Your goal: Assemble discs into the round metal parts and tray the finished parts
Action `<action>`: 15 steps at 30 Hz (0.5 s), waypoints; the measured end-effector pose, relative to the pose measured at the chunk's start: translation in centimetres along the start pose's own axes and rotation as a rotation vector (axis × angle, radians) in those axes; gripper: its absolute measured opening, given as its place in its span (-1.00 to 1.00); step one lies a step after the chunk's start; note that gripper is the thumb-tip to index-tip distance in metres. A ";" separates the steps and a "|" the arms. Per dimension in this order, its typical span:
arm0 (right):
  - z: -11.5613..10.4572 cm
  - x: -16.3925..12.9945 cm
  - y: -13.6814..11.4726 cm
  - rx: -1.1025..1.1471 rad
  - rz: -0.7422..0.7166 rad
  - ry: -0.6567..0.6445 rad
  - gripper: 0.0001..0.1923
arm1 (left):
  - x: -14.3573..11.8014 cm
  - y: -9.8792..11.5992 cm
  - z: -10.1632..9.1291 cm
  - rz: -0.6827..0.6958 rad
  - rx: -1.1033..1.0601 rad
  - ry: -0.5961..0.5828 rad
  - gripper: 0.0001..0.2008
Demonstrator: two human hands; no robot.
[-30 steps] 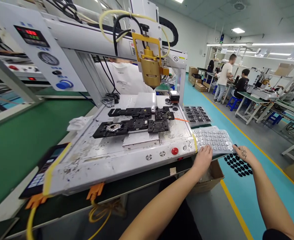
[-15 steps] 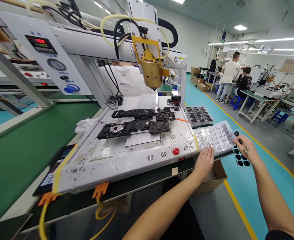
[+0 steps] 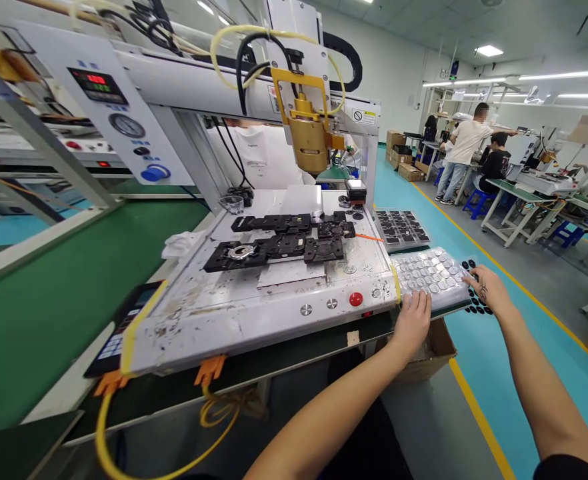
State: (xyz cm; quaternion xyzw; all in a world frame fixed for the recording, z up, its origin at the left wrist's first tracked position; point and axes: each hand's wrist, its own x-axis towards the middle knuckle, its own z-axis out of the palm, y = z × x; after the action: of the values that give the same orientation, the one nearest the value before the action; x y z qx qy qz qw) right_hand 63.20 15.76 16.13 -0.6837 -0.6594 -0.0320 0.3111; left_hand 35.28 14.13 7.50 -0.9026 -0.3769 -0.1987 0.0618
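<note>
Both hands, left hand (image 3: 414,319) and right hand (image 3: 485,289), are gripping opposite edges of the thin, clear plastic blister tray of small silver discs (image 3: 431,273), which is probably light and floppy.

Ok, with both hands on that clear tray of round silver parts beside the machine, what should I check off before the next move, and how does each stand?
1. Left hand on the near left corner of the clear tray: ok.
2. Right hand at the tray's right edge: ok.
3. Firmness of either grip: cannot tell.
4. Silver parts seated in their pockets: ok where visible.
5. Black dotted sheet under the tray's right end, partly hidden by the hand: cannot tell whether it is free.
6. Dark tray behind stands apart: ok.
</note>
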 end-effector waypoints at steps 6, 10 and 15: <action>-4.0 -1.3 -0.8 0.025 0.064 0.180 -0.52 | 0.2 -1.1 -1.2 -0.023 -0.123 -0.007 -0.34; -8.6 -3.5 -3.7 0.091 0.082 0.293 -0.67 | -1.3 -0.7 -3.6 -0.008 -0.341 0.034 -0.43; -9.7 -8.8 -10.7 0.315 -0.021 0.413 -0.24 | -3.9 1.3 -6.4 -0.086 -1.226 -0.121 -0.45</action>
State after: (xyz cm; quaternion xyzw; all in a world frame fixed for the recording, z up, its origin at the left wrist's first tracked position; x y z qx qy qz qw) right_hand 55.70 2.77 24.01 -0.5988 -0.5857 -0.0710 0.5416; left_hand 31.68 8.98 11.84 -0.7675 -0.2332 -0.3301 -0.4977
